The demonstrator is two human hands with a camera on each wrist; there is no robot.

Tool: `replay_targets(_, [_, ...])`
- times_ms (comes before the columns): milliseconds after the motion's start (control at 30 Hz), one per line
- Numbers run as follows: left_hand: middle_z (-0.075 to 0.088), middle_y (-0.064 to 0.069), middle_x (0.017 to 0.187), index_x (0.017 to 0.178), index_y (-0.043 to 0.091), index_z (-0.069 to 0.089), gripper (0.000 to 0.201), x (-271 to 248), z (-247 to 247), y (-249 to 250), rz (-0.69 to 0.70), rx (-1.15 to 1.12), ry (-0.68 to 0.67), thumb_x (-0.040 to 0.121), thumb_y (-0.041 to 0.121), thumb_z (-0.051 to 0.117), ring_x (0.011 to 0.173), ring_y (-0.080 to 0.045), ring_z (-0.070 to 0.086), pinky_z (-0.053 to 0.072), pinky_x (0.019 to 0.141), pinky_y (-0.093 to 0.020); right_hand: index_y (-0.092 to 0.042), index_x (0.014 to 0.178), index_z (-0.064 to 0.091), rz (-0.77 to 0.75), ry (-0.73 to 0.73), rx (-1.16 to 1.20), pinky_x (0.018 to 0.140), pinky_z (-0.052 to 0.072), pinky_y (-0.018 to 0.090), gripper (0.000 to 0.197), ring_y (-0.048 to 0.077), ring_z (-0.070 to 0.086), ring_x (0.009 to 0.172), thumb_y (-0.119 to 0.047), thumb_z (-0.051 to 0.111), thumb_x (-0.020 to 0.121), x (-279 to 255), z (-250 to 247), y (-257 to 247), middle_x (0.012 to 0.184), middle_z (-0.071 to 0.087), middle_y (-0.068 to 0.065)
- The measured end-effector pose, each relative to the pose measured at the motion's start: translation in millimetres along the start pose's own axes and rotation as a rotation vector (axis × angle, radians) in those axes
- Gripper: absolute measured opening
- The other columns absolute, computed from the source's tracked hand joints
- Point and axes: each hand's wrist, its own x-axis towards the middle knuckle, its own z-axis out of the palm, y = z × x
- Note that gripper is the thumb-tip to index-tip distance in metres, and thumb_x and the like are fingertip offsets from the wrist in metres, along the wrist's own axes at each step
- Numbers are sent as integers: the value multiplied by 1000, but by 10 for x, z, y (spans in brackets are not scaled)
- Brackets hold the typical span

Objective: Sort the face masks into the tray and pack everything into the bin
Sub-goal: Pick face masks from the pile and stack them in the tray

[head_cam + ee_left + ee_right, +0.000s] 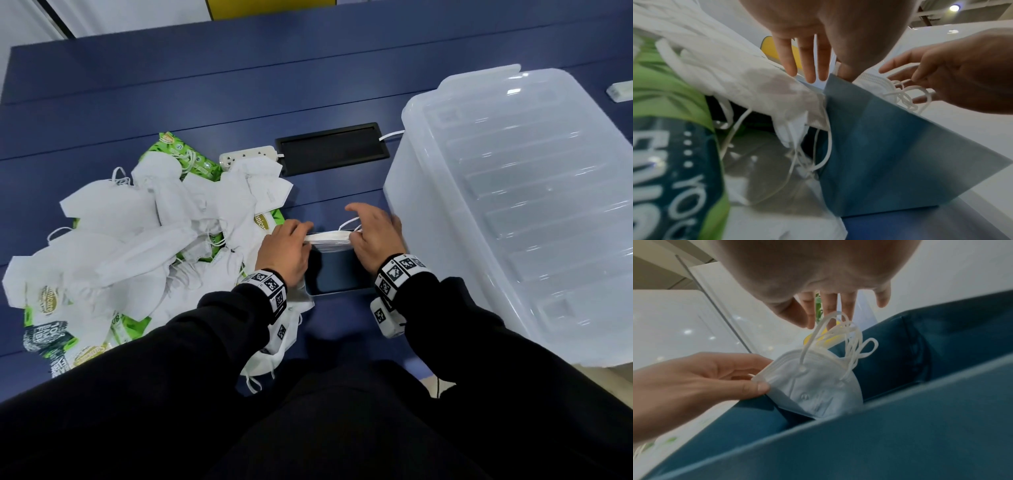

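Note:
A stack of white face masks (329,238) stands on edge inside a dark blue tray (337,274) near the table's front. My left hand (298,236) pinches the stack's left end (813,391) between thumb and fingers. My right hand (359,233) arches over the right end. Its fingers and thumb (916,79) curl around the bunched ear loops (840,331). A loose pile of white masks (154,240) lies left of the tray. The translucent bin (513,205) stands to the right.
Green printed packs (51,335) lie under the mask pile. Behind the tray sit a white power strip (248,156) and a black cable hatch (332,147). One mask (270,359) hangs at the table's near edge under my left sleeve.

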Motion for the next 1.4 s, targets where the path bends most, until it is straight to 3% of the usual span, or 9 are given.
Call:
replay_targets(100, [59,-8,136,148,17,47,46,10,40,17,-30,19,-58,103,27,47,121,-33,55,47,96,-45,-30,145,43,-149,-100,-124,116,19,66,73,20,31,145,-35,53,73,-17,54,-70,152,41,-4])
replay_targets(167, [59,-7,136,150,18,45,47,14,39,49,-54,28,-79,103,25,44,123,-33,54,46,97,-45,-32,151,35,-149,-210,-237,118,13,68,83,21,23,149,-30,65,73,-25,127,-80,158,33,-4])
replay_targets(300, [59,-11,135,151,22,38,56,11,1,104,-73,-53,-100,96,14,48,117,-36,58,49,91,-44,-31,137,50,-108,-112,-313,109,29,56,56,26,51,124,-17,58,83,74,179,-55,131,58,-4])
replay_targets(400, [61,-14,125,149,27,37,63,-1,-4,117,-53,-103,-101,89,11,49,107,-37,61,51,86,-43,-31,121,58,-116,-131,-337,100,33,49,34,28,55,109,-18,49,91,145,149,-43,116,63,-3])
replay_targets(633, [56,-11,131,153,22,37,58,18,58,87,-57,-40,-119,97,22,51,114,-36,58,51,91,-46,-31,125,53,-130,-189,-343,102,33,49,39,27,57,108,-21,53,87,96,193,-18,116,62,-4])
replay_targets(833, [53,-12,135,157,19,27,70,3,53,121,-73,-37,-150,93,24,57,119,-35,54,50,93,-47,-31,135,49,-120,-193,-325,112,24,57,51,26,50,123,-27,60,85,92,174,-64,131,57,-4])
replay_targets(1067, [52,-11,138,152,18,39,67,-37,11,31,-57,-200,-91,92,27,67,123,-30,53,45,103,-41,-32,135,50,-132,-175,-292,116,21,59,53,22,49,126,-37,65,84,64,134,-138,135,55,-6])
replay_targets(1167, [55,-9,134,145,19,47,61,-98,-44,-50,-43,-284,-30,90,27,71,122,-26,55,44,105,-38,-32,128,55,-160,-161,-280,115,22,57,39,22,52,123,-35,62,89,73,108,-176,130,59,-7])
replay_targets(1400, [61,2,123,133,25,59,40,-277,-174,-166,-126,-388,39,94,24,68,94,-13,59,47,90,-27,-32,117,59,-159,-193,-283,115,21,56,22,23,56,114,-29,49,98,146,117,-244,116,65,-5])
